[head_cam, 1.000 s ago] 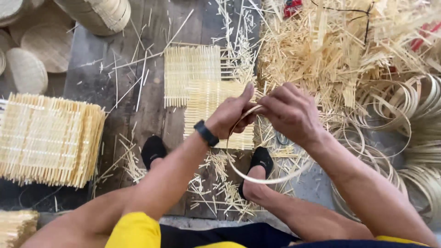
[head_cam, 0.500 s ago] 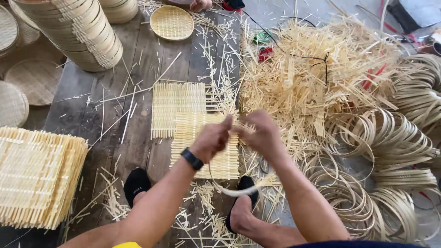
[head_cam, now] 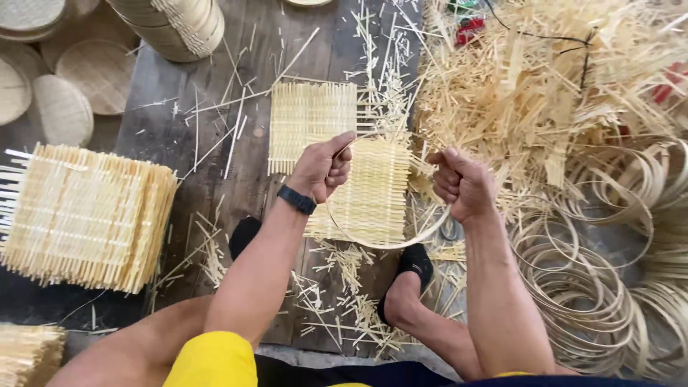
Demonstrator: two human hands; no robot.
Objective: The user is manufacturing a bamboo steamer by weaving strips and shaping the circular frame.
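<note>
My left hand [head_cam: 324,169] and my right hand [head_cam: 461,184] are both closed on a thin bamboo hoop [head_cam: 387,241], one hand on each side, so it hangs as a curved band between them. Below the hoop lies a woven bamboo mat [head_cam: 370,192] on the dark wooden floor, with a second woven mat [head_cam: 310,123] just beyond it. A black band sits on my left wrist. Both my feet in dark shoes rest by the near edge of the mats.
A thick stack of woven mats [head_cam: 82,215] lies at the left. Round woven trays [head_cam: 64,107] and stacked baskets [head_cam: 179,25] sit at the far left. A heap of bamboo offcuts [head_cam: 545,86] and many coiled hoops [head_cam: 595,287] fill the right.
My hands have moved apart, spreading the hoop wider over the mat. The camera has tilted back down, so the far baskets are less in view.
</note>
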